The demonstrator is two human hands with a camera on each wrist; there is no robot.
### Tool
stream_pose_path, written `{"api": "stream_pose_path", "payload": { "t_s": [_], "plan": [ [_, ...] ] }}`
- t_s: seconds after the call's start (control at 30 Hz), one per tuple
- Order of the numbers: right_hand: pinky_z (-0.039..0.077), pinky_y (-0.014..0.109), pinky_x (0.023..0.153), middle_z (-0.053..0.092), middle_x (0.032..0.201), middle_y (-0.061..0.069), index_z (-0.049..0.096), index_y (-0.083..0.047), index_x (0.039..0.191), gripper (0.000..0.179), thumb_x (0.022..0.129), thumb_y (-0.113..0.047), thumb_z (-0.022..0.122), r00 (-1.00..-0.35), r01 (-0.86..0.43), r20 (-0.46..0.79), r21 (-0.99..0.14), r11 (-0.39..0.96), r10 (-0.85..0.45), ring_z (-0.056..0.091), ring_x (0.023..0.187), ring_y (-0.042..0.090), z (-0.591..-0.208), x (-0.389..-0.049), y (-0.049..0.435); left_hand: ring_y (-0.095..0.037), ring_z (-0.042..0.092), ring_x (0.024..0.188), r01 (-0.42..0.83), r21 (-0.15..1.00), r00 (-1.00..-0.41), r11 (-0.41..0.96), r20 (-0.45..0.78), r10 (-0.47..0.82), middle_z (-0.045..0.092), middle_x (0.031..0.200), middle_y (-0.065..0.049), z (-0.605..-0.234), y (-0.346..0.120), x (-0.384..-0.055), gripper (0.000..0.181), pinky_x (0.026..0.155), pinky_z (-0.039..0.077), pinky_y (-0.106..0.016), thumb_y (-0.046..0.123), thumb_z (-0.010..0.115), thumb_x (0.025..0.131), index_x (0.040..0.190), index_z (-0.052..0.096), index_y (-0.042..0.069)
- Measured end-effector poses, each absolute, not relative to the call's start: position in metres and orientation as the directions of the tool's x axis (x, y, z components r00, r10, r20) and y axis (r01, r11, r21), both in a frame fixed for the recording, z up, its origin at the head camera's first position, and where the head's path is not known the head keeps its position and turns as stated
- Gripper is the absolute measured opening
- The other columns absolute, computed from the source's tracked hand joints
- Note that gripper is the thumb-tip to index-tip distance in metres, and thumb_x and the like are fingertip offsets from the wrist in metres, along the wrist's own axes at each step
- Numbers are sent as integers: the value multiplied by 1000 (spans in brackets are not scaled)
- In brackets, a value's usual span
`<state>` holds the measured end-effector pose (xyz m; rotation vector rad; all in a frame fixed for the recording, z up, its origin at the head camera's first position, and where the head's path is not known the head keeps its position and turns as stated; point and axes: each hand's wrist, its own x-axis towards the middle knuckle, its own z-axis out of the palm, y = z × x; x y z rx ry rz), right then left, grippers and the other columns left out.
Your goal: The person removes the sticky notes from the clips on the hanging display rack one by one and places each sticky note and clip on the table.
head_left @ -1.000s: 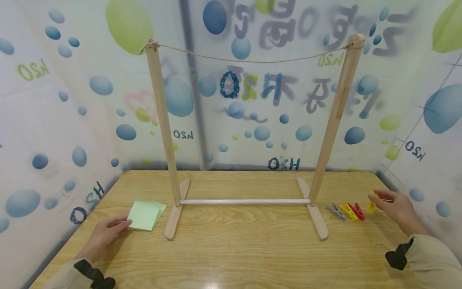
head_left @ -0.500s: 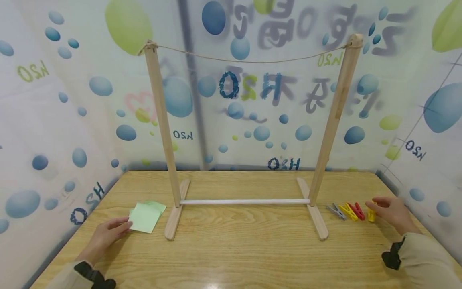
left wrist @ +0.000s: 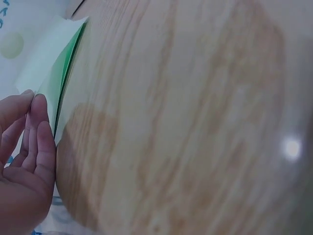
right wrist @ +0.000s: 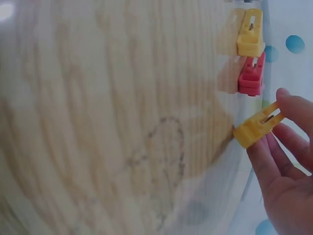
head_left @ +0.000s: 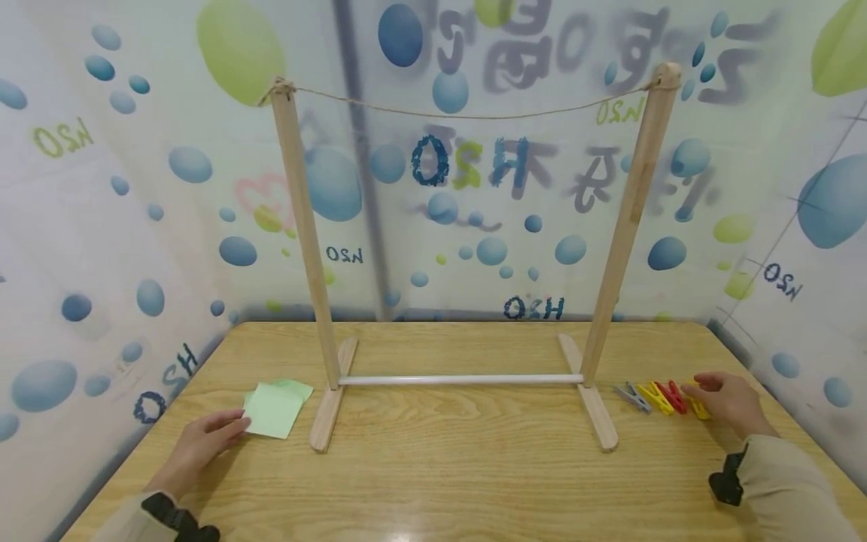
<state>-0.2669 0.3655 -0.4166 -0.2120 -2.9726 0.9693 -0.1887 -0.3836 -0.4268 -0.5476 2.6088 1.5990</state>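
Observation:
My left hand (head_left: 206,444) pinches the near left edge of a pale green paper sheet (head_left: 273,410), between thumb and fingertips. In the left wrist view this sheet (left wrist: 46,54) is lifted at the corner, with darker green paper beneath it. On the right, my right hand (head_left: 731,403) holds a yellow clothespin (right wrist: 257,128) by its handle end, thumb on one side and fingers on the other. Its tip points down toward the table. Beside it lie a red clothespin (head_left: 673,397), another yellow clothespin (head_left: 655,398) and a grey clothespin (head_left: 633,398).
A wooden frame stands mid-table, with a left post (head_left: 303,241), a right post (head_left: 630,233) and a white rod (head_left: 460,379) low between them. A thin string (head_left: 467,117) sags between the post tops. Patterned curtains surround the wooden table (head_left: 460,452).
My right hand has come down and left with the yellow clothespin, closer to the red one. The top green sheet has shifted slightly toward me and turned, while my left hand hardly moved.

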Motion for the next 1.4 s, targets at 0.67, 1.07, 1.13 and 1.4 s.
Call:
{"api": "stream_pose_path", "payload": {
  "t_s": [0.67, 1.07, 1.13, 1.4],
  "plan": [
    [40, 53, 77, 52, 101, 36, 47, 20, 108, 58, 85, -32, 60, -994, 98, -20, -567, 818, 106, 46, 93, 48, -421, -266, 364, -10, 56, 89, -330, 804, -938, 495, -222, -265, 44, 125, -30, -426, -383, -187, 70, 79, 49, -32, 39, 62, 83, 126, 40, -12],
    [40, 53, 77, 52, 101, 35, 47, 19, 108, 54, 86, -29, 58, -993, 98, -8, -572, 814, 114, 46, 92, 47, -423, -265, 365, -6, 56, 89, -325, 820, -933, 471, -198, -299, 42, 128, -29, -430, -384, -186, 65, 78, 49, -27, 34, 64, 83, 125, 43, -11],
    [39, 53, 77, 52, 100, 35, 47, 19, 108, 53, 86, -28, 58, -993, 98, -3, -576, 812, 118, 46, 92, 47, -423, -265, 365, 2, 54, 82, -321, 826, -933, 463, -192, -304, 44, 126, -29, -430, -384, -186, 64, 75, 49, -24, 33, 64, 83, 125, 44, -11],
    [38, 55, 78, 52, 101, 35, 46, 19, 109, 58, 86, -33, 58, -990, 127, -28, -585, 801, 137, 45, 92, 47, -425, -267, 367, 4, 48, 84, -311, 798, -943, 517, -191, -273, 52, 120, -22, -427, -384, -182, 63, 80, 46, -29, 38, 61, 84, 124, 46, -9]
  ]
}}
